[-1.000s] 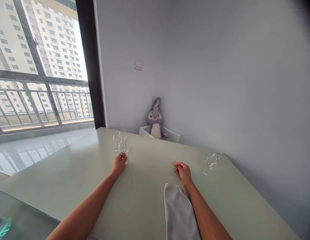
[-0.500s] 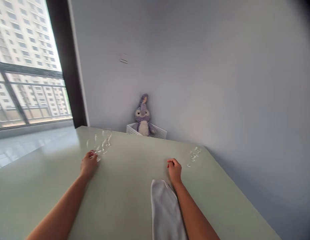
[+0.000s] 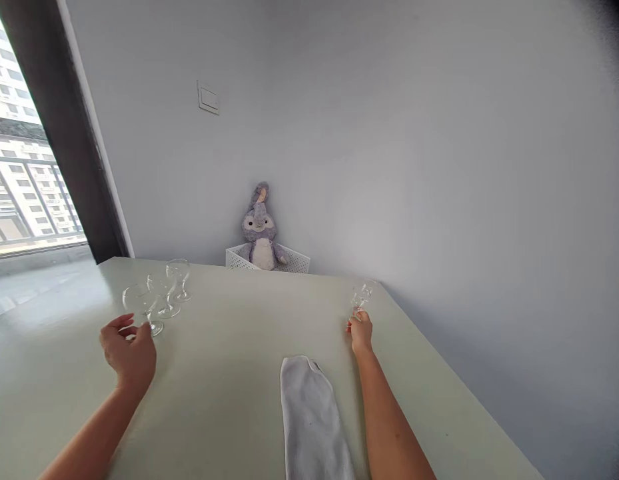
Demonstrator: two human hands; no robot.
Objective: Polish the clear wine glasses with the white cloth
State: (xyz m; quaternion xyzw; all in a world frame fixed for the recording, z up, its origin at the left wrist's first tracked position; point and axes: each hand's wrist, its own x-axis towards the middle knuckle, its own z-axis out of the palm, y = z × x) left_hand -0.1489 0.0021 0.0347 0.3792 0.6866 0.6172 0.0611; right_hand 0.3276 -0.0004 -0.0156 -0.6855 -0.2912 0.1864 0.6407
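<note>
At the left, three upright stemmed glasses are ranged on the pale table (image 3: pixel 224 333): a near glass (image 3: pixel 140 301), a middle glass (image 3: pixel 162 289) and a far glass (image 3: pixel 178 270). Such thin stems are probably best handled low and lightly, with the bowls kept from knocking. The left hand (image 3: pixel 128 350) is held just in front of the near glass, thumb and forefinger loosely curled and parted; nothing is seen gripped, though contact with the glass's foot cannot be ruled out. In the near middle, a grey cloth (image 3: pixel 309 417) is laid out. On the right, small clear glassware (image 3: pixel 363 292) is stood toward the far edge, its count too faint to tell. There a gentle, steady pinch seems called for. The right hand (image 3: pixel 360 330) is stretched forward on a nearly straight arm, fingers bent in at the nearest piece; with the fingertips partly hidden, whether it is gripped cannot be told.
</note>
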